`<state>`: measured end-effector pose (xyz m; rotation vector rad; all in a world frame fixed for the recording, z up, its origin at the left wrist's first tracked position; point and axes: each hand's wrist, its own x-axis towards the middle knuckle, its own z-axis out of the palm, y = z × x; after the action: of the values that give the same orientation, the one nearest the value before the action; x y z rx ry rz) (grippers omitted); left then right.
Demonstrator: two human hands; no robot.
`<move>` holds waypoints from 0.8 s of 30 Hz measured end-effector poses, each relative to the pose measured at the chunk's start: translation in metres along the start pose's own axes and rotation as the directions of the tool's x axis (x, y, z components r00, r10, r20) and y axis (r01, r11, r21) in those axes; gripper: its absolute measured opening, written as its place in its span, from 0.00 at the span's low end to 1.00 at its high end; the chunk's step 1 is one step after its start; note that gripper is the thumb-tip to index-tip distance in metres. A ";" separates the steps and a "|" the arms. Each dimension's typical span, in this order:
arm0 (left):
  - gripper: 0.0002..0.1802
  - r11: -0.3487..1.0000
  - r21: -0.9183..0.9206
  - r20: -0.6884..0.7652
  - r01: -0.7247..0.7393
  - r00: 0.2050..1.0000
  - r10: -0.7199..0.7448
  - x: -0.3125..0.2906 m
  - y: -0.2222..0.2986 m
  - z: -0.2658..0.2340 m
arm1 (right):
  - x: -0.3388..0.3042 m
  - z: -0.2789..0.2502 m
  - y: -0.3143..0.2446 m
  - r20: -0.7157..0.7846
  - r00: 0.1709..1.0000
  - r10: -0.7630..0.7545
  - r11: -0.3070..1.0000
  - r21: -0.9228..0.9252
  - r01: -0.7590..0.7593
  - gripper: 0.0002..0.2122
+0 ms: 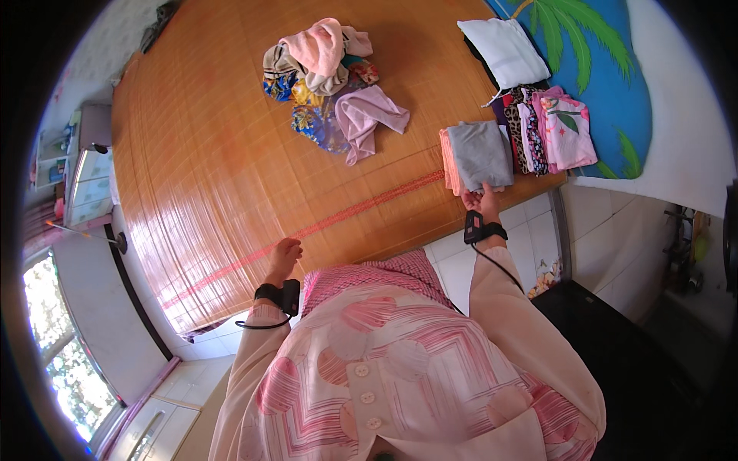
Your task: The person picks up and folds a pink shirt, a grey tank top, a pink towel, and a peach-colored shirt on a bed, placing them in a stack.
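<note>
At the near edge of the bed, my right hand (483, 203) grips the front edge of a folded grey garment (478, 150), its thumb on top. A folded peach cloth (450, 163) shows along the left side of that garment. My left hand (285, 256) hovers by the mat's near edge, fingers loosely bent and slightly apart, with nothing in it. Farther off lies a loose heap of clothes: a pink fluffy piece (317, 48) on top, a blue and yellow floral cloth (314, 123) below, and a pale mauve cloth (369, 115) spilling to the right.
The bed carries a shiny brown mat (223, 154). Folded patterned clothes (530, 127) stand in a row right of the grey garment, with a white drawstring bag (503, 54) behind them. A blue headboard with palm leaves (615, 115) borders the right; a black surface (615, 361) is near right.
</note>
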<state>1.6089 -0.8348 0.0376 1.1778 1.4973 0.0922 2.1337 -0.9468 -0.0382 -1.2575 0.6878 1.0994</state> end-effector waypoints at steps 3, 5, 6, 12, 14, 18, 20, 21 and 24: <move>0.12 0.999 -0.005 -0.019 0.038 0.999 -0.038 -0.015 -0.033 -0.011 | -0.003 0.016 -0.002 -0.030 1.000 0.007 0.990 0.139 -0.002 0.16; 0.12 0.997 -0.013 -0.017 0.071 0.997 -0.071 -0.026 -0.056 -0.013 | -0.006 0.026 -0.005 -0.044 0.998 0.036 0.969 0.245 -0.024 0.16; 0.12 0.996 -0.015 -0.004 0.091 0.996 -0.091 -0.029 -0.063 -0.012 | 0.001 0.022 -0.008 -0.027 0.993 0.117 0.938 0.332 -0.102 0.16; 0.12 0.985 -0.025 -0.008 0.168 0.986 -0.169 -0.060 -0.095 -0.016 | 0.007 0.028 -0.007 -0.091 0.992 -0.083 0.995 0.049 0.087 0.15; 0.12 0.991 -0.006 0.006 0.137 0.991 -0.137 -0.063 -0.101 -0.018 | 0.010 0.029 -0.015 -0.166 0.952 -0.256 0.963 -0.133 0.235 0.11; 0.12 0.983 -0.050 -0.021 0.174 0.984 -0.175 -0.067 -0.116 -0.022 | -0.032 0.055 -0.034 -0.013 0.903 -0.430 0.902 0.046 0.430 0.12; 0.12 0.975 -0.101 -0.010 0.197 0.980 -0.199 -0.054 -0.130 -0.018 | -0.060 0.047 -0.057 0.079 0.842 -0.533 0.846 0.072 0.529 0.12; 0.11 0.987 -0.034 0.007 0.156 0.988 -0.156 -0.046 -0.134 -0.015 | -0.076 0.036 -0.067 0.116 0.804 -0.583 0.812 0.083 0.578 0.13; 0.11 0.992 0.094 -0.055 0.082 0.995 -0.077 -0.027 -0.171 -0.002 | -0.149 0.029 -0.083 0.152 0.793 -0.591 0.807 0.093 0.583 0.15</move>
<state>1.5004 -0.9367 -0.0510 1.1987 1.6074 -0.0036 2.1510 -0.9537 0.1339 -1.2049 0.1509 0.6539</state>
